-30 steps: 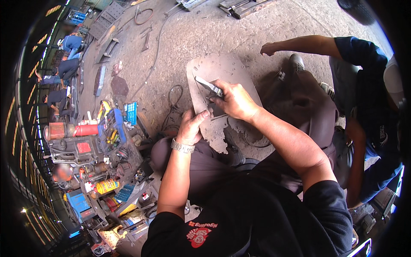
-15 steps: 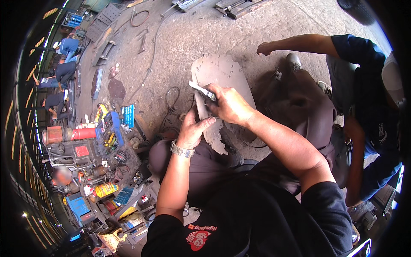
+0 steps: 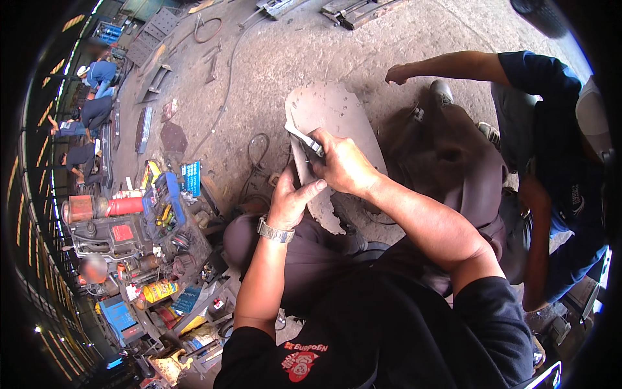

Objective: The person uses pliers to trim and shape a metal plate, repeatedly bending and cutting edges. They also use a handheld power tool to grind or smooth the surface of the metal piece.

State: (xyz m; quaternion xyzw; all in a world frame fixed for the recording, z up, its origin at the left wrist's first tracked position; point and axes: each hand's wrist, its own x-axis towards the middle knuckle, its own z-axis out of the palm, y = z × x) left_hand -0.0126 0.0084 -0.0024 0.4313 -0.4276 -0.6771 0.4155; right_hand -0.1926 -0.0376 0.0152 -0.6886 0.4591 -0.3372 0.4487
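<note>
A large grey-brown sheet (image 3: pixel 350 120) with rounded ends and small holes stands in front of my knees, its lower end ragged. My left hand (image 3: pixel 287 200), with a metal watch at the wrist, grips a raised strip along the sheet's left edge; its fingers are partly hidden behind the strip. Closed around a slim, pale hand tool with a metallic body (image 3: pixel 304 139), my right hand (image 3: pixel 346 165) is just above and right of the left. The tool's pale end points up and left across the sheet's edge; its exact kind is unclear.
At the left, a cluttered pile holds a blue tool case (image 3: pixel 170 201), a red cylinder (image 3: pixel 124 206) and a yellow bottle (image 3: pixel 159 290). A co-worker's arm (image 3: pixel 447 67) reaches in from the right. A cable (image 3: pixel 232 87) and metal pieces lie on the floor; several people work far left.
The view has shifted slightly. Both hands keep their grips on the sheet and tool, and the tool has tilted a little at the sheet's edge.
</note>
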